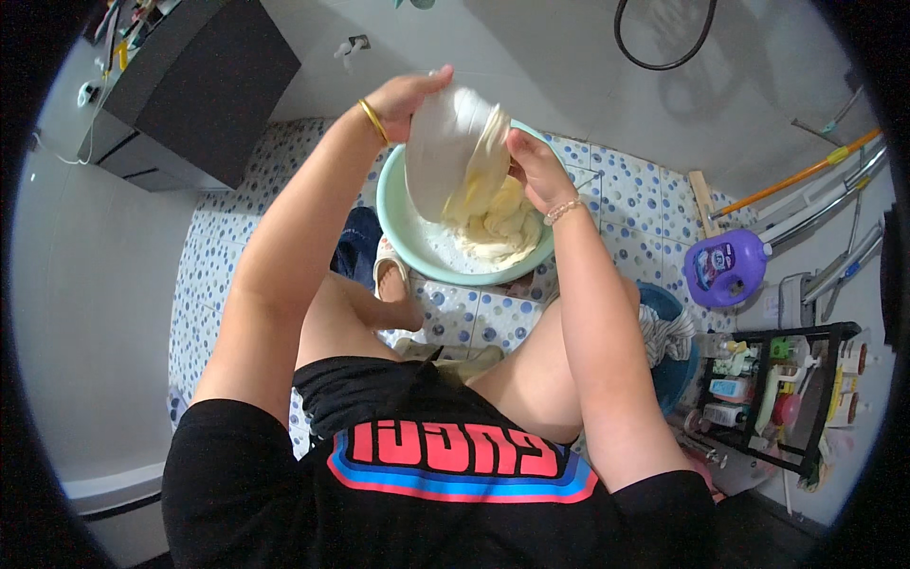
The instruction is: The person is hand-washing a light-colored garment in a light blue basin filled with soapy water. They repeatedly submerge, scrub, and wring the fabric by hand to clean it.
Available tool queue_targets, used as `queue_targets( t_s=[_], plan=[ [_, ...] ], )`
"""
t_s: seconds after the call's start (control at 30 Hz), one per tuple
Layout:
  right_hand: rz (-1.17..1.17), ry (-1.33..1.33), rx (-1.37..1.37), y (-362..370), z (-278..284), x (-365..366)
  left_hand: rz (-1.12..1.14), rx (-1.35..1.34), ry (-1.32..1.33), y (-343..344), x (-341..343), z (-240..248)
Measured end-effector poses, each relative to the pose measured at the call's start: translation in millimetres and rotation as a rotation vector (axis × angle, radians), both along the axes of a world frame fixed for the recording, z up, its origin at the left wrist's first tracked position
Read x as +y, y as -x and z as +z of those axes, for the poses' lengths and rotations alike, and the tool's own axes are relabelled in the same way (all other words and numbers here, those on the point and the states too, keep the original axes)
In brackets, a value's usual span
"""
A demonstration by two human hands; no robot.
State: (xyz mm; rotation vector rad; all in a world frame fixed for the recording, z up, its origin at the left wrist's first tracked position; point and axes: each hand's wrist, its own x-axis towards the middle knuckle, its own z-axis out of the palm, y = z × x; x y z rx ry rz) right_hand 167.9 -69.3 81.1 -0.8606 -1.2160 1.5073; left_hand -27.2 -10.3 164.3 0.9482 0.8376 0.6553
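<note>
My left hand [406,102], with a gold bangle at the wrist, is closed on the upper left edge of a smooth, whitish oval piece [438,152]. That piece is tilted over a pale green basin [392,211]; I cannot tell whether it is a washboard or stretched fabric. On its other side, my right hand [538,173], wearing a beaded bracelet, grips a cream-yellow wet cloth [498,228]. The cloth hangs along the oval piece and bunches down into the basin, where whitish suds show. My right fingertips are partly hidden by the cloth.
Beside the basin lies dark blue fabric [358,248]. A blue tub [675,377] with striped cloth stands by my right leg. Further right are a purple detergent bottle [726,268], a black rack [806,398] of bottles and several poles. A dark cabinet [204,90] hangs at the left.
</note>
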Motion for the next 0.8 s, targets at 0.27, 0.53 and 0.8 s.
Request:
queue_targets(
  t_s=[0.27,0.53,0.8],
  plan=[
    [-0.235,-0.007,0.253,1,-1,0,0.023,-0.04,-0.096,-21,1,13],
    [-0.513,-0.033,0.304,-12,-1,3,0.135,-0.167,-0.146,-17,-30,-46],
    [-0.57,-0.139,0.288,-7,6,3,0.192,-0.048,-0.265,-10,-42,-33]
  ],
)
